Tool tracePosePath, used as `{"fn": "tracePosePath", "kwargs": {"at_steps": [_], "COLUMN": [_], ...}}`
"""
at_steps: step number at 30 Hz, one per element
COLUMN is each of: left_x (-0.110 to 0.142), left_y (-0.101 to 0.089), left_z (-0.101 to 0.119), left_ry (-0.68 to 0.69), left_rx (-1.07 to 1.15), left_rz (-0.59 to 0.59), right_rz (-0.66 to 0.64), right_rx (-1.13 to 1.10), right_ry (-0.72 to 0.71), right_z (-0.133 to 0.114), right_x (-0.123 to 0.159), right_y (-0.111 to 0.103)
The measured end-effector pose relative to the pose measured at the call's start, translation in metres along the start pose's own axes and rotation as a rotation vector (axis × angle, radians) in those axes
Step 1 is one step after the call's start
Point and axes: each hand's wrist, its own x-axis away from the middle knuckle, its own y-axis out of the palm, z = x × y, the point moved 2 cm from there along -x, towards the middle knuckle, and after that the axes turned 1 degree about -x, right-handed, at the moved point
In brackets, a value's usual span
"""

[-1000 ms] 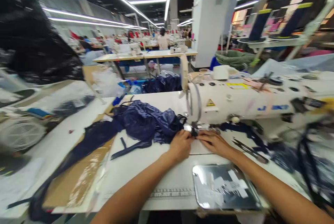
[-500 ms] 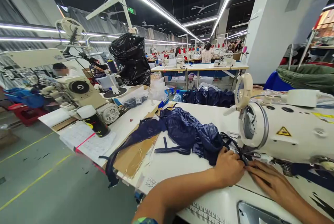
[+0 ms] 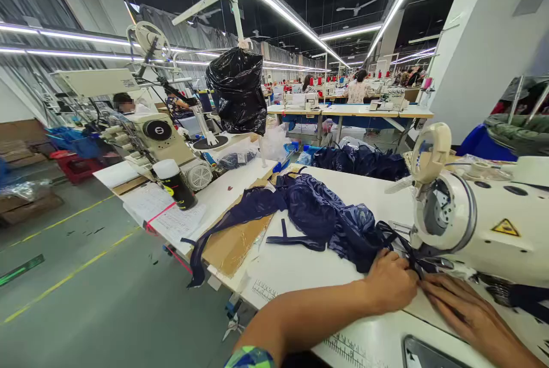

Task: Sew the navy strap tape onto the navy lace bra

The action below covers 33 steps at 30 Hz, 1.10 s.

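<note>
Left hand point(image 3: 392, 281) grips navy garment point(image 3: 309, 212), right hand point(image 3: 464, 304) touches it flat-fingered beside sewing machine point(image 3: 489, 213).

Looks forward and down from head height, close above the white worktable point(image 3: 295, 268); catches the left hand point(image 3: 392, 281) and right hand point(image 3: 465, 306) low toward the frame's right, crops the sewing machine point(image 3: 493, 208) there, and reaches far back to benches point(image 3: 347, 110) and ceiling lights point(image 3: 278, 9).

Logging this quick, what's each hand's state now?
Left hand: closed on the garment.
Right hand: fairly flat; whether it grips anything can't be told.
</note>
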Motion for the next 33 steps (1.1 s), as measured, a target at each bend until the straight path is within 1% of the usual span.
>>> {"fn": "tracePosePath", "kwargs": {"at_steps": [4,8,11,15,17,19,20,22,24,26,27,28,30,32,33], "left_x": [0.002,0.002,0.003,0.004,0.004,0.004,0.005,0.007,0.013,0.025,0.033,0.043,0.063,0.085,0.095], "left_y": [-0.003,-0.002,0.0,0.003,0.001,-0.007,-0.015,-0.036,-0.063,-0.091,-0.103,-0.113,-0.128,-0.134,-0.135], "left_z": [-0.001,-0.002,-0.003,-0.003,-0.001,0.002,0.003,0.0,-0.015,-0.044,-0.065,-0.088,-0.138,-0.184,-0.203], "left_ry": [0.06,0.103,0.102,0.107,0.11,0.134,0.15,0.176,0.145,0.003,-0.1,-0.233,-0.563,-0.92,-1.074], "left_rx": [-0.04,-0.056,-0.051,-0.042,-0.046,-0.053,-0.051,-0.033,0.004,0.041,0.059,0.067,0.019,-0.066,-0.112], "left_rz": [0.053,0.069,0.076,0.09,0.107,0.129,0.138,0.16,0.217,0.348,0.419,0.491,0.57,0.585,0.564], "right_rz": [-0.028,0.026,0.081,0.103,0.121,0.133,0.134,0.12,0.095,0.068,0.064,0.067,0.085,0.111,0.118], "right_rx": [-0.009,0.002,0.044,0.099,0.121,0.136,0.137,0.129,0.12,0.122,0.126,0.131,0.134,0.131,0.129], "right_ry": [-0.021,-0.011,-0.066,-0.154,-0.18,-0.186,-0.186,-0.18,-0.162,-0.14,-0.134,-0.137,-0.152,-0.159,-0.156], "right_z": [-0.001,-0.006,-0.01,-0.015,-0.017,-0.018,-0.018,-0.016,-0.014,-0.013,-0.013,-0.014,-0.016,-0.019,-0.02], "right_x": [-0.004,-0.008,-0.012,-0.02,-0.023,-0.023,-0.023,-0.02,-0.017,-0.016,-0.017,-0.018,-0.021,-0.024,-0.025], "right_y": [-0.006,-0.009,-0.011,-0.016,-0.018,-0.018,-0.018,-0.016,-0.015,-0.014,-0.015,-0.016,-0.019,-0.021,-0.021]}}
